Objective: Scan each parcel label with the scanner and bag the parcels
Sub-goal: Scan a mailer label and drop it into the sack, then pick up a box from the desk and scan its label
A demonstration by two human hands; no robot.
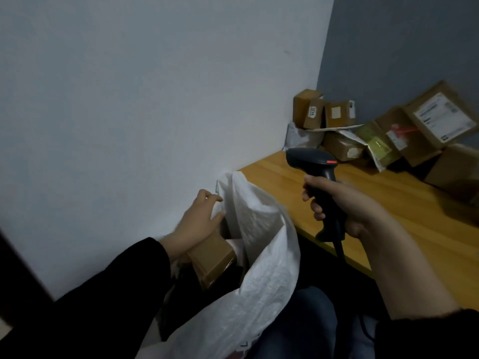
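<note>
Lower centre: the left hand (197, 221) is resting on a brown parcel (215, 257) tilting into the white bag (264, 255); its grip is unclear. The right hand (344, 200) is gripping the scanner (311, 158). The piled parcels (438, 115) are lying upper right, nearer that hand.

Black sleeves (108, 288) on both arms, and blue jeans (303, 325).

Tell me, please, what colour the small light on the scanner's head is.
Red; the light on the black scanner shows in the head view.
</note>
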